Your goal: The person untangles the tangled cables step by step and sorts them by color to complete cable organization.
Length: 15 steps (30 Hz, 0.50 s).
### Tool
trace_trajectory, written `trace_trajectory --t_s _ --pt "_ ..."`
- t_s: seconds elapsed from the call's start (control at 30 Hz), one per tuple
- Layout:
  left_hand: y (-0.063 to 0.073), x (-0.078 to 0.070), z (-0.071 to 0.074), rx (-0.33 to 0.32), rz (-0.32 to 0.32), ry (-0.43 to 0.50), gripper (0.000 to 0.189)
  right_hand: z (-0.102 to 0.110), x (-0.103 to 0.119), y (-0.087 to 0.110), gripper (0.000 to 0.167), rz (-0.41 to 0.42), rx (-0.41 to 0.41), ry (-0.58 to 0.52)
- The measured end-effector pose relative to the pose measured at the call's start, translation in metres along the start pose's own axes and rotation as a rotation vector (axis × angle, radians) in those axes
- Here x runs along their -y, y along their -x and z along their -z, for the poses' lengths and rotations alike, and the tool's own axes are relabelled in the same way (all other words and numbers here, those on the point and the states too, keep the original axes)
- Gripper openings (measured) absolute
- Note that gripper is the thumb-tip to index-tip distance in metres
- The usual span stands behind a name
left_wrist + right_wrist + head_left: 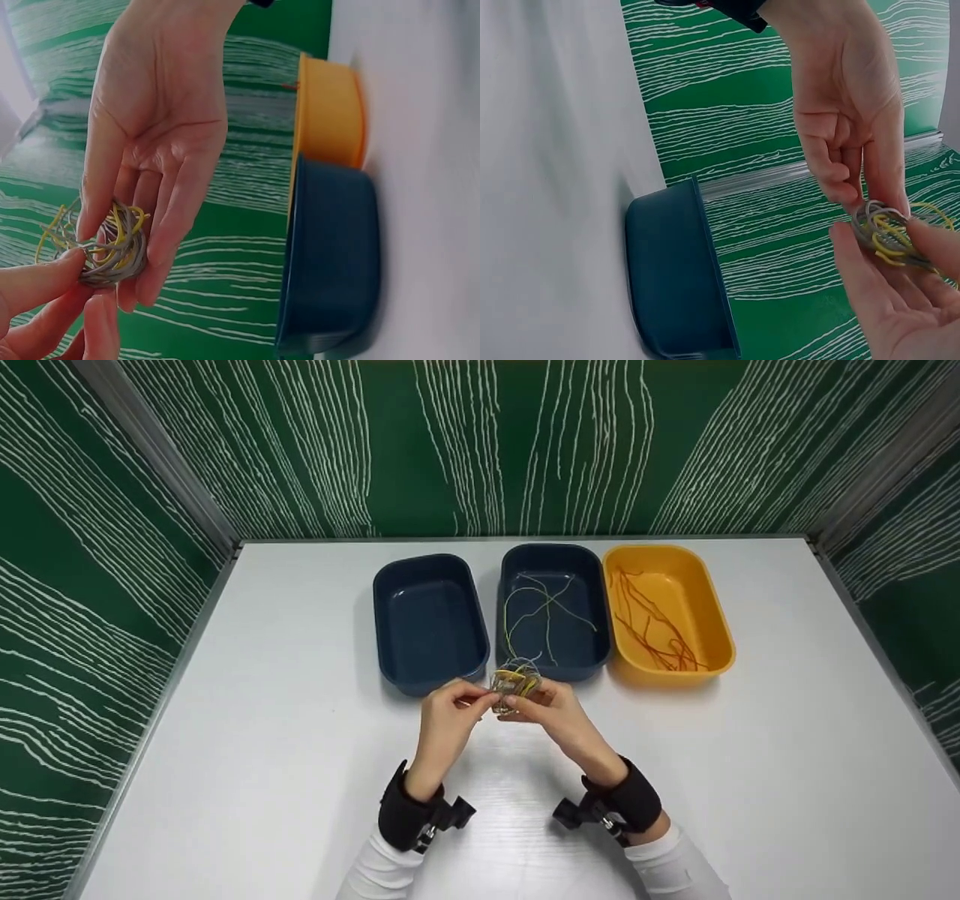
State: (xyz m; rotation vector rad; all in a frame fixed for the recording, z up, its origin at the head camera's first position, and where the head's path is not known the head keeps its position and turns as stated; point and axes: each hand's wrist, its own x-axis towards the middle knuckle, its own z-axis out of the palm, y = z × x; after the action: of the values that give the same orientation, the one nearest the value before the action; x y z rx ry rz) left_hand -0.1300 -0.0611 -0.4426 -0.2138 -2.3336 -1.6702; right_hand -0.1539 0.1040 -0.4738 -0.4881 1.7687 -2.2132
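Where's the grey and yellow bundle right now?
In the head view, the bundle is held between the left hand and right hand, by the middle bin.

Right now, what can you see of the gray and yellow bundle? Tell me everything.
The bundle is a loose, rounded tangle of thin gray and yellow strands, looped over one another, with a few ends straggling out. They look like cord or coated wire; I can't tell which. It is held up off the table, by the near end of the middle bin, pinched by the left grip and the right grip.
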Motion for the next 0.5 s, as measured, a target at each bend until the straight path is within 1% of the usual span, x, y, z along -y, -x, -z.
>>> trace_trajectory --t_s 0.1,0.17,0.2,0.27,0.43,0.5 --pt "0.001 0.0 0.0 0.015 0.003 0.008 0.014 0.003 -0.002 0.0 0.041 0.009 0.042 0.02" --pt "0.001 0.001 -0.001 0.028 0.008 0.006 0.015 0.004 -0.001 0.001 0.044 0.001 0.051 0.036" --pt "0.001 0.001 -0.001 0.036 0.007 0.011 0.015 -0.004 0.012 0.003 0.045 -0.028 0.039 0.055" --pt "0.002 0.001 -0.001 0.051 0.011 0.009 0.015 -0.004 0.013 0.003 0.045 -0.045 0.041 0.081" --pt "0.002 -0.001 -0.002 0.09 0.001 -0.051 0.015 -0.001 0.012 0.004 0.034 -0.071 0.05 0.148" --pt "0.002 -0.001 -0.001 0.104 -0.011 -0.074 0.015 0.0 0.01 0.004 0.029 -0.092 0.046 0.154"
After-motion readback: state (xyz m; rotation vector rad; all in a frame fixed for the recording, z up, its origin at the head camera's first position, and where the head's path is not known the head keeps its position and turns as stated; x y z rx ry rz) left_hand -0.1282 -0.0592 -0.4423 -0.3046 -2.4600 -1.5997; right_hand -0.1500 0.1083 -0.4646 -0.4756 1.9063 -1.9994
